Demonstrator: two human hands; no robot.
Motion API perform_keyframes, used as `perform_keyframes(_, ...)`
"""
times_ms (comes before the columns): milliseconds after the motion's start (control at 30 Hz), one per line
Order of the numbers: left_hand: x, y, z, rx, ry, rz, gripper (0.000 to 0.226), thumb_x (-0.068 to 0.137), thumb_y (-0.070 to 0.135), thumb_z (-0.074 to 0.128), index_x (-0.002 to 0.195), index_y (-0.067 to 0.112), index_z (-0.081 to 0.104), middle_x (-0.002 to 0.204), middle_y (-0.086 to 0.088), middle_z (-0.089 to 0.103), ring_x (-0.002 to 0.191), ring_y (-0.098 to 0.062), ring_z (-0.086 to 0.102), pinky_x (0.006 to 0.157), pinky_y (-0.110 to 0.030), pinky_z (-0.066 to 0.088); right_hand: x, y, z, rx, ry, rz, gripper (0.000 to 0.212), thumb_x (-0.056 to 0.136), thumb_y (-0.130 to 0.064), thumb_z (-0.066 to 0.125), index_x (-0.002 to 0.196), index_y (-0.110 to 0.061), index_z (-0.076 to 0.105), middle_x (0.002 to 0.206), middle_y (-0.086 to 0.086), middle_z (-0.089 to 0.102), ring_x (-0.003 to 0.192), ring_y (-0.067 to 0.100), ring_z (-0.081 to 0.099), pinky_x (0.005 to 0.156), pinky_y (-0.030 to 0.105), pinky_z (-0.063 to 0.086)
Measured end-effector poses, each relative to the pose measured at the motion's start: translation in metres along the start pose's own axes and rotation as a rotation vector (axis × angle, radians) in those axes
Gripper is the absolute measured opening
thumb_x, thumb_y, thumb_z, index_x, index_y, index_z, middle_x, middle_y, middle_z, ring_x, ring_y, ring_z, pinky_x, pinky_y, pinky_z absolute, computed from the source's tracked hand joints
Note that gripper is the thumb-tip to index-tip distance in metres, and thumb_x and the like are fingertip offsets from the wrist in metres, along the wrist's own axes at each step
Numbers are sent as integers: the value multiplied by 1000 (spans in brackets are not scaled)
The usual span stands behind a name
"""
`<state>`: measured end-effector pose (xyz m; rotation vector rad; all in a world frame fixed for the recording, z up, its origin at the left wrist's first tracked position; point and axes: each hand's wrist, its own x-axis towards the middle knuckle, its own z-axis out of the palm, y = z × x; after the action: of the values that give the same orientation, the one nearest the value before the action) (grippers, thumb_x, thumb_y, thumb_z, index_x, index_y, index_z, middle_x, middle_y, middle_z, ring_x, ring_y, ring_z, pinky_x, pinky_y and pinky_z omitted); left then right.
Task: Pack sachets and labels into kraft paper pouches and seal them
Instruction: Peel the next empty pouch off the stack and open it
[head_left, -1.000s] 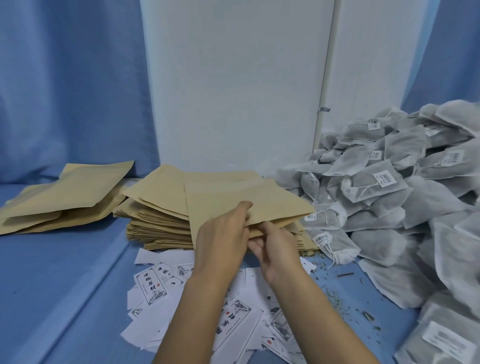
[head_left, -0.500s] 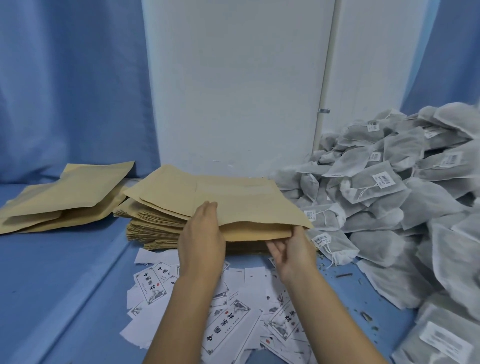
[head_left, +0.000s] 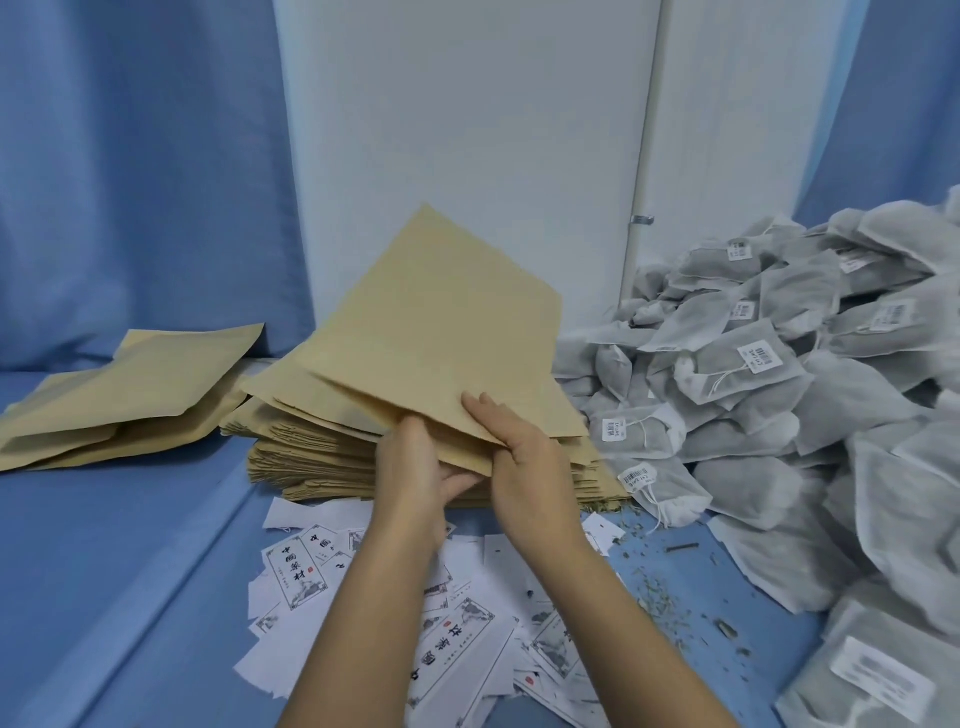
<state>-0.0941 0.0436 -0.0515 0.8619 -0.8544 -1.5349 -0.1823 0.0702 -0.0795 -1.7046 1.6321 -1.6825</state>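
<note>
Pouch (head_left: 441, 338) tipped upward, hands (head_left: 415, 467) (head_left: 530, 457) pinching its near edge.

Left hand (head_left: 415, 462) and right hand (head_left: 524, 452) grip the near edge of a flat tan kraft paper pouch (head_left: 441, 332), tilted upward. Grey mesh sachets (head_left: 779, 389) heaped right of right hand.

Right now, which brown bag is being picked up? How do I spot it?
Find the white wall in the middle; below it sits a stack of brown bags. Your bag is the top bag, the only one tilted up, held by the left hand and right hand.
</note>
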Motion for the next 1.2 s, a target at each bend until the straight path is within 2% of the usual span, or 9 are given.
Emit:
perform_keyframes(133, 11, -5, -12, 11, 142, 46, 34, 88, -11, 36, 112, 2, 56, 106, -16, 64, 91, -32, 63, 56, -33, 56, -1, 2, -1, 30, 159, -35, 73, 74, 23, 29, 123, -18, 65, 142, -3, 47, 129, -1, 39, 102, -1, 19)
perform_keyframes(333, 16, -11, -17, 68, 90, -32, 21, 89, -13, 41, 104, -3, 51, 93, -13, 59, 76, -26, 59, 43, -27, 53, -4, 0, -3, 142, 247, -72, 80, 68, 27, 27, 121, -20, 64, 134, -13, 46, 125, -15, 36, 103, 2, 25)
perform_keyframes(433, 18, -7, -19, 4, 106, -20, 16, 88, -9, 47, 102, -4, 52, 92, -16, 58, 75, -25, 60, 45, -27, 54, -4, -1, -5, 111, 280, 22, 65, 76, 15, 39, 112, -30, 69, 130, -16, 56, 115, -10, 51, 105, 17, 36)
perform_keyframes(500, 21, -3, -23, -45, 166, 22, 24, 90, -2, 46, 113, 0, 53, 101, -14, 60, 85, -26, 60, 48, -28, 54, -2, 1, -8, 157, 335, 115, 60, 77, 7, 47, 106, -42, 67, 127, -17, 60, 80, -7, 61, 75, 15, 49)
perform_keyframes(567, 23, 1, -30, -73, 212, 102, 35, 90, -2, 45, 121, 10, 52, 109, -8, 59, 92, -21, 58, 55, -26, 52, 1, 4, -14, 257, 393, 189, 58, 75, 7, 48, 104, -40, 64, 126, -15, 61, 49, 0, 52, 46, 11, 40)
perform_keyframes(733, 22, 1, -37, 170, 156, 423, 79, 81, -13, 41, 143, 36, 35, 132, 21, 50, 97, 11, 50, 73, -13, 42, 5, 8, -22, 372, 457, 220, 58, 76, 12, 48, 109, -34, 60, 120, -12, 61, 117, 4, 55, 67, 6, 46)
perform_keyframes(933, 16, -3, -28, 498, -83, 748, 49, 92, 18, 59, 135, 36, 41, 139, 34, 31, 133, 12, 24, 91, 8, 23, 7, 11, -16, 410, 427, 229, 44, 79, 5, 55, 111, -24, 63, 114, -3, 67, 111, 19, 62, 90, 39, 53)
perform_keyframes(1067, 14, -9, -22, 723, -198, 895, 45, 89, 34, 52, 133, 25, 48, 140, 22, 38, 138, 6, 22, 105, -2, 18, 6, 8, -16, 421, 433, 190, 28, 80, -15, 69, 102, -30, 63, 95, -14, 70, 94, 5, 66, 71, 13, 51)
perform_keyframes(1200, 11, -13, -21, 822, -142, 1000, 42, 93, 34, 44, 129, 17, 57, 133, 19, 46, 133, 5, 32, 105, -5, 21, 7, 7, -16, 558, 477, 179, 37, 80, -50, 63, 105, -23, 63, 97, -16, 70, 94, 0, 64, 75, 16, 51)
